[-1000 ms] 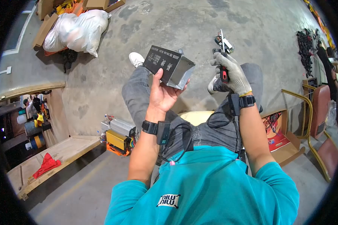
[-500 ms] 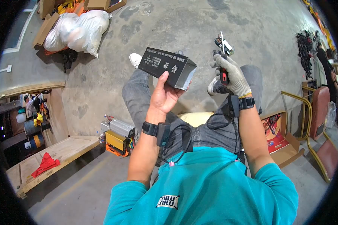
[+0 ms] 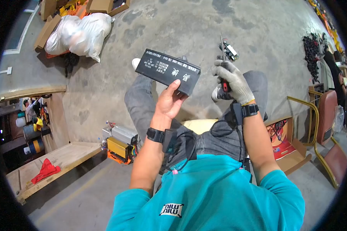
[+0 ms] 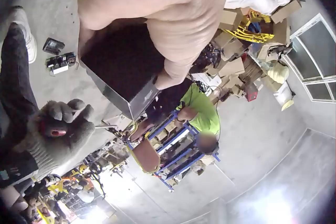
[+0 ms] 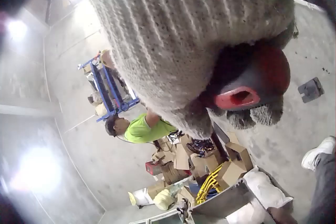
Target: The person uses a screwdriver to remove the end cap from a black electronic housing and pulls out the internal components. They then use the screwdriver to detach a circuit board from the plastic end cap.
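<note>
My bare left hand (image 3: pixel 169 104) grips a black metal case (image 3: pixel 162 71) with white printed lettering, thumb on the printed face. The left wrist view looks into the case's dark open side, and its thin metal edge (image 4: pixel 110 94) shows there. To its right, my right hand (image 3: pixel 237 85), in a grey knitted glove, holds a screwdriver (image 3: pixel 225 87) by its black and red handle. The slim shaft points away from me, apart from the case. Beyond it on the floor lies a small circuit board (image 3: pixel 230 51) with white and dark parts.
White sacks (image 3: pixel 81 36) and cartons stand at the far left. A silver and gold device (image 3: pixel 119 144) sits by a wooden board (image 3: pixel 58 165) with a red cloth. At right are an open carton (image 3: pixel 291 148) and a chair (image 3: pixel 327 115). A person in a lime shirt (image 4: pixel 202 108) is nearby.
My left hand has turned the case so its printed face shows more and its side opening is out of sight in the head view. My right hand has tilted the screwdriver and shifted slightly towards me.
</note>
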{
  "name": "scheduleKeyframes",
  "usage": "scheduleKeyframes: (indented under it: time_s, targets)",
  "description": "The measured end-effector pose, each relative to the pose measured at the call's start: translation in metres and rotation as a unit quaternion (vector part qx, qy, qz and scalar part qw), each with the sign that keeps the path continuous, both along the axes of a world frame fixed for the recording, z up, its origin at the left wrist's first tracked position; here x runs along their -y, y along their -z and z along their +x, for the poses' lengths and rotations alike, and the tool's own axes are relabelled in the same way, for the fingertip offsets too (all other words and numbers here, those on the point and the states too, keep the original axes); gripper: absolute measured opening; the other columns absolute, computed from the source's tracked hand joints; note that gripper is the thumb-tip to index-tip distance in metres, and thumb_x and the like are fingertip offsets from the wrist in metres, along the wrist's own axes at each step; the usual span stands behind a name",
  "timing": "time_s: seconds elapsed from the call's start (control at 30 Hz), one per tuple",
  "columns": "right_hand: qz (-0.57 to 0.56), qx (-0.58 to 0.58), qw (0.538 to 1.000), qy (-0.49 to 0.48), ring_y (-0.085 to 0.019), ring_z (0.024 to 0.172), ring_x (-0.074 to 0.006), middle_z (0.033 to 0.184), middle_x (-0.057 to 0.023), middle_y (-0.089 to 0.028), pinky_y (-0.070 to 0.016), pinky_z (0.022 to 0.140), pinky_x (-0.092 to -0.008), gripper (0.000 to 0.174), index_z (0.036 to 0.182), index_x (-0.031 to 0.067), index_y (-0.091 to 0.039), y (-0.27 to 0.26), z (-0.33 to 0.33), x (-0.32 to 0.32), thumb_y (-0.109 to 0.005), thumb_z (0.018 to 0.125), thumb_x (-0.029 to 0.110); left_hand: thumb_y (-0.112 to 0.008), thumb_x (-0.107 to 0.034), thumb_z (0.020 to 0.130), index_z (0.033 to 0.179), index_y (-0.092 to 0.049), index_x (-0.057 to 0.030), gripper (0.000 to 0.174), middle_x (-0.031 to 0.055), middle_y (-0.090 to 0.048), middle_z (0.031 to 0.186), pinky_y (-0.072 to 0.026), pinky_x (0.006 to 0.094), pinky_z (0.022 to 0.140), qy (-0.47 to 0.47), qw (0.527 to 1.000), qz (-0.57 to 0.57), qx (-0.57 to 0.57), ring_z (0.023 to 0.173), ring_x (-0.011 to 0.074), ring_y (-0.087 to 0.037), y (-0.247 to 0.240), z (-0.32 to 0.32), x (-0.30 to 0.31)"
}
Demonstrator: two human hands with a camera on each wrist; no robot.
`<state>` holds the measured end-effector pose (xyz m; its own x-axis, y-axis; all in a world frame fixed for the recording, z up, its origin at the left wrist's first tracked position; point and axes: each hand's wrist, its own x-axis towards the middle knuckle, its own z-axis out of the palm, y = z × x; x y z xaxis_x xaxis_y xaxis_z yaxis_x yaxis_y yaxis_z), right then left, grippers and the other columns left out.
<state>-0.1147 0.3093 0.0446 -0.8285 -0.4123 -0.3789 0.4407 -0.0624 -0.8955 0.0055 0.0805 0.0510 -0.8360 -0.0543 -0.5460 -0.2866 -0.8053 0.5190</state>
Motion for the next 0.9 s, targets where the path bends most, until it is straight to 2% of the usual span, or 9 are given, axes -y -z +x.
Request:
scheduleKeyframes:
  time_s: [0.1, 0.23, 0.3, 0.33, 0.43, 0.63, 0.77, 0.8, 0.9]
  targets:
    - [-0.004, -0.012, 0.999, -0.033, -0.057, 0.068, -0.0092, 0.087, -0.0039, -0.063, -0.0486, 0.063, -0.0247, 0.045, 0.126, -0.0019, -0.058, -0.005, 0.004, 0.004, -0.069, 0.089, 0.021, -0.074, -0.023, 0.09, 0.13, -0.055, -0.0058, 0.048, 0.0062, -0.061, 0.124, -0.0477, 0.0397, 0.098, -0.004, 1.0, -0.025, 0.018, 0.113, 0.0202, -0.058, 0.004, -0.004, -0.003]
    - [0.084, 0.01, 0.994, -0.076, -0.056, 0.065, -0.0079, 0.079, -0.0017, -0.061, -0.0465, 0.06, -0.0246, 0.032, 0.104, 0.0003, -0.064, -0.011, 0.004, 0.005, -0.068, 0.09, 0.028, -0.073, -0.022, 0.091, 0.13, -0.056, -0.006, 0.045, 0.005, -0.062, 0.122, -0.0469, 0.0385, 0.099, -0.006, 0.998, -0.057, 0.024, 0.112, 0.0194, -0.059, 0.009, 0.0, -0.006]
    - [0.072, -0.005, 0.996, -0.055, -0.057, 0.065, -0.0076, 0.076, -0.002, -0.061, -0.0454, 0.058, -0.0244, 0.032, 0.094, 0.0022, -0.063, -0.021, 0.008, 0.01, -0.066, 0.092, 0.034, -0.072, -0.02, 0.092, 0.129, -0.057, -0.0067, 0.042, 0.0045, -0.064, 0.12, -0.0466, 0.0395, 0.102, -0.016, 0.998, -0.061, 0.012, 0.111, 0.0193, -0.06, 0.011, -0.006, -0.013]
    - [0.1, -0.007, 0.993, -0.065, -0.057, 0.064, -0.0077, 0.078, -0.0023, -0.062, -0.0456, 0.058, -0.0239, 0.036, 0.099, 0.0022, -0.064, -0.027, 0.008, 0.011, -0.066, 0.093, 0.038, -0.073, -0.021, 0.091, 0.13, -0.056, -0.0058, 0.045, 0.0043, -0.064, 0.121, -0.0469, 0.0376, 0.099, -0.001, 0.998, -0.063, 0.001, 0.111, 0.0179, -0.06, 0.009, -0.008, -0.015]
    - [0.035, 0.003, 0.999, -0.041, -0.056, 0.065, -0.0078, 0.09, -0.0027, -0.064, -0.0479, 0.06, -0.0233, 0.046, 0.118, 0.001, -0.061, -0.018, 0.012, 0.018, -0.063, 0.095, 0.041, -0.074, -0.02, 0.09, 0.13, -0.055, -0.0048, 0.047, 0.0042, -0.065, 0.121, -0.0481, 0.0341, 0.096, 0.007, 0.996, -0.089, 0.02, 0.11, 0.0155, -0.061, 0.002, -0.004, -0.016]
    - [0.003, 0.042, 0.992, -0.118, -0.056, 0.066, -0.0064, 0.094, -0.002, -0.063, -0.0475, 0.06, -0.0225, 0.048, 0.125, -0.0005, -0.059, -0.007, 0.011, 0.02, -0.062, 0.095, 0.037, -0.076, -0.013, 0.088, 0.133, -0.05, -0.0009, 0.053, 0.0067, -0.063, 0.123, -0.0492, 0.0329, 0.1, 0.035, 0.995, -0.095, -0.012, 0.112, 0.018, -0.061, -0.008, -0.007, -0.028]
    - [-0.046, 0.036, 0.996, -0.072, -0.055, 0.065, -0.0059, 0.092, 0.0003, -0.062, -0.047, 0.059, -0.0224, 0.048, 0.129, -0.001, -0.057, -0.014, 0.016, 0.023, -0.062, 0.095, 0.033, -0.076, -0.012, 0.087, 0.136, -0.047, 0.0008, 0.058, 0.0081, -0.06, 0.128, -0.041, 0.0344, 0.107, 0.075, 0.987, -0.125, -0.061, 0.12, 0.0182, -0.055, -0.004, -0.005, -0.026]
    - [-0.086, 0.07, 0.992, -0.055, -0.054, 0.064, -0.0048, 0.091, 0.0009, -0.062, -0.0461, 0.055, -0.0208, 0.048, 0.132, -0.0005, -0.056, -0.009, 0.017, 0.022, -0.062, 0.095, 0.029, -0.077, -0.017, 0.088, 0.138, -0.044, 0.0016, 0.062, 0.0082, -0.059, 0.129, -0.0361, 0.0351, 0.11, 0.064, 0.987, -0.128, -0.074, 0.123, 0.0183, -0.052, -0.005, -0.004, -0.028]
    - [-0.12, 0.108, 0.987, -0.023, -0.053, 0.063, -0.0037, 0.091, 0.0007, -0.062, -0.0457, 0.052, -0.0197, 0.047, 0.133, 0.0004, -0.055, -0.006, 0.018, 0.017, -0.063, 0.095, 0.027, -0.077, -0.023, 0.089, 0.139, -0.04, 0.0026, 0.067, 0.0091, -0.057, 0.131, -0.0351, 0.0353, 0.111, 0.04, 0.987, -0.116, -0.104, 0.123, 0.0185, -0.052, -0.009, -0.004, -0.025]
